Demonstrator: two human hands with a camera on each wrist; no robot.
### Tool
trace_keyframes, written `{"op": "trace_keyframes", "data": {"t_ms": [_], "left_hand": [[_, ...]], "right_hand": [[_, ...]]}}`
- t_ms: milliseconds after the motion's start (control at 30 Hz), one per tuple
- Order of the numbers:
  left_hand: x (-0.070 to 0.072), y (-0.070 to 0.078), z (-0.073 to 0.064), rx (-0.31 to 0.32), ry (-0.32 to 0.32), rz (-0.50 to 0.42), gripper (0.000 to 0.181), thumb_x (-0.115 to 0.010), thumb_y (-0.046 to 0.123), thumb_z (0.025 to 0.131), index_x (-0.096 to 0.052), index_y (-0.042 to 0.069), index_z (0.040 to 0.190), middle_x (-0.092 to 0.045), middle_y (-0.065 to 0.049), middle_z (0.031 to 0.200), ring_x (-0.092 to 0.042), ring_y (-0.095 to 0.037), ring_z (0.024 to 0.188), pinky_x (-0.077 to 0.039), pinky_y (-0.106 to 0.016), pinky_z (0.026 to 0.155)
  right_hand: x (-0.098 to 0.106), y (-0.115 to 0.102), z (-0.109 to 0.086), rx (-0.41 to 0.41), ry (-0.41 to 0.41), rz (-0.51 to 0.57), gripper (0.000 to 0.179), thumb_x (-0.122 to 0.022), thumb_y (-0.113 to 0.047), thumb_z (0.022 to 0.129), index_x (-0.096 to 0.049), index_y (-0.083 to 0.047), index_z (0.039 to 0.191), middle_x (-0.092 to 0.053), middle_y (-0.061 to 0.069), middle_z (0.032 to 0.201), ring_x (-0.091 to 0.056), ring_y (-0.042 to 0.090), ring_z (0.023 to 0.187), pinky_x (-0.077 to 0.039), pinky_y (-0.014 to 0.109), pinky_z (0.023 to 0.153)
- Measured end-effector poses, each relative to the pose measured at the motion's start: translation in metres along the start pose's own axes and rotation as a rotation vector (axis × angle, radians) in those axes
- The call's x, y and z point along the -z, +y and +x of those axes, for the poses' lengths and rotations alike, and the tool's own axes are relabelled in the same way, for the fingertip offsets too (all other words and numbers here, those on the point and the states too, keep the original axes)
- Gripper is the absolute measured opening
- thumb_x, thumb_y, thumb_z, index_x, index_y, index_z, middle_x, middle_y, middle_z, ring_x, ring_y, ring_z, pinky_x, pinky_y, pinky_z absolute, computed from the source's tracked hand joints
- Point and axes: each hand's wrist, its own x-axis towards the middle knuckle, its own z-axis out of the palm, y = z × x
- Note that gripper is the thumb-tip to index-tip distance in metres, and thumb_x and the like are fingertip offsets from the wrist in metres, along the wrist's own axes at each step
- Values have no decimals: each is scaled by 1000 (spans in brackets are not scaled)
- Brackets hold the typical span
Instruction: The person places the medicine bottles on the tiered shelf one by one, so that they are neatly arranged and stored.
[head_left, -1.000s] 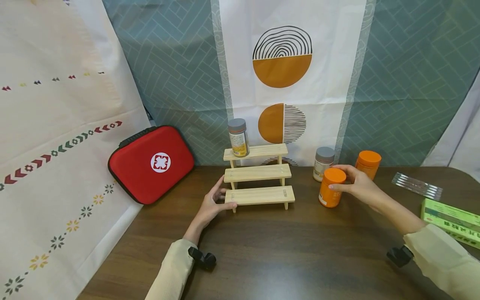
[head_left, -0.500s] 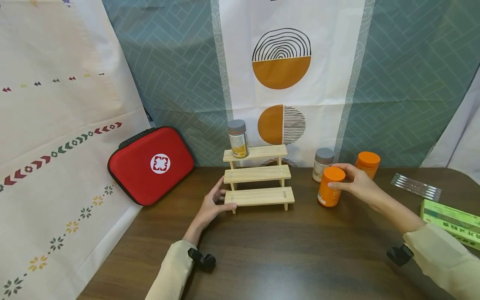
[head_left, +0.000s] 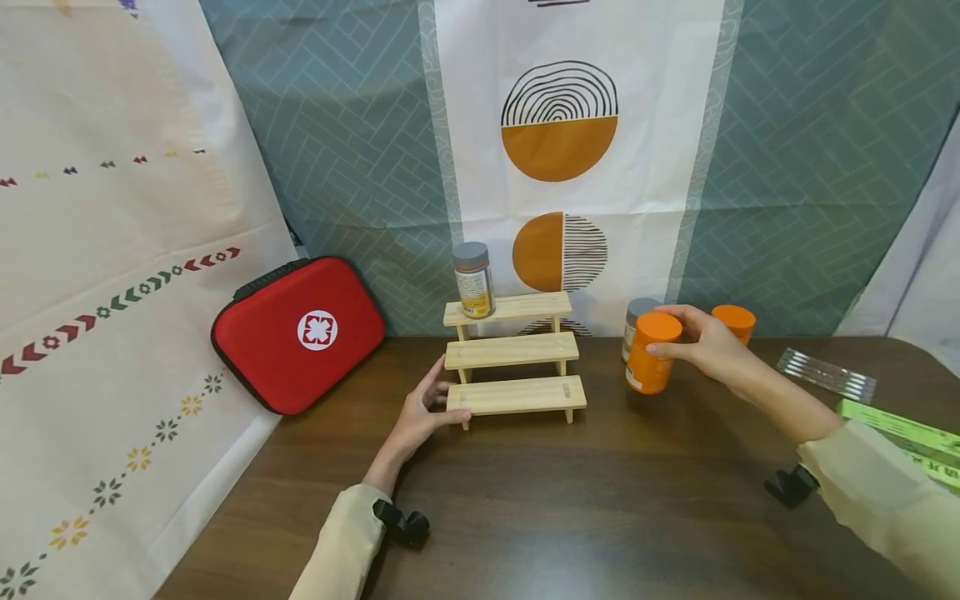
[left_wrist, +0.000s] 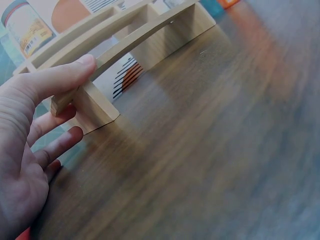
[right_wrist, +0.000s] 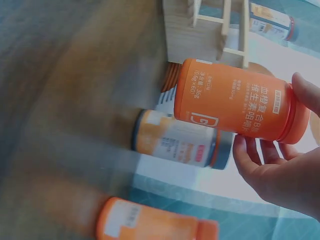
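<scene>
In the head view my left hand (head_left: 417, 419) grips the left end of a three-step wooden stand (head_left: 517, 396). The left wrist view shows its thumb on top of the lowest step and fingertips beneath. My right hand (head_left: 712, 350) holds an orange supplement bottle (head_left: 651, 367) near its lid, thumb on one side and fingers on the other. Seen from the right wrist, this bottle (right_wrist: 235, 102) is lifted off the table, its printed label facing the camera. Behind it stands a grey-lidded bottle (head_left: 632, 321), partly hidden. Another grey-lidded bottle (head_left: 474, 283) sits on the stand's top step, at the left.
A second orange bottle (head_left: 733, 318) is behind my right hand. Farther right lie a clear pack of swabs (head_left: 825, 375) and a green box (head_left: 900, 437). A red first-aid case (head_left: 300, 333) leans against the cloth at the left. Hanging cloth closes off the table's back.
My right hand has raised the orange bottle off the table and moved it slightly back and left, covering more of the grey-lidded bottle. The left hand keeps its grip on the stand.
</scene>
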Motion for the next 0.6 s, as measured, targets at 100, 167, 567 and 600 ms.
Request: {"op": "trace_keyframes", "data": {"t_ms": [100,167,567,600], "left_hand": [[0,0,0,0,1,0,99,-80,4,78,-24,26,156,-64,-20,122,-59,-16,99,-43,-29,92],[1,0,0,-1,0,1,99,-80,4,78,-24,25,156,-64,-21,122,-59,-16,99,-44,-28,92],[0,0,0,-11,-13,-1,99,-80,6,78,-23,25,156,-63,-21,123,-60,-18,100,-44,-29,93],[0,0,0,-12,-13,-1,99,-80,6,78,-22,24,157,-63,-21,123,-60,-18,100,-44,-29,93]], "right_hand": [[2,-9,4,6,-8,14,74,-66,-28,93,-29,-4,152,-44,26,145,-46,41,128,-37,58,106],[2,-17,7,11,-11,21,74,-67,-29,93,-28,-6,152,-43,25,147,-45,41,130,-37,59,107],[3,-66,37,63,-9,37,73,-67,-31,92,-31,-9,152,-43,19,147,-45,37,130,-37,56,107],[1,-70,40,72,-6,40,72,-67,-30,92,-32,-8,151,-44,19,146,-46,37,129,-37,56,107]]}}
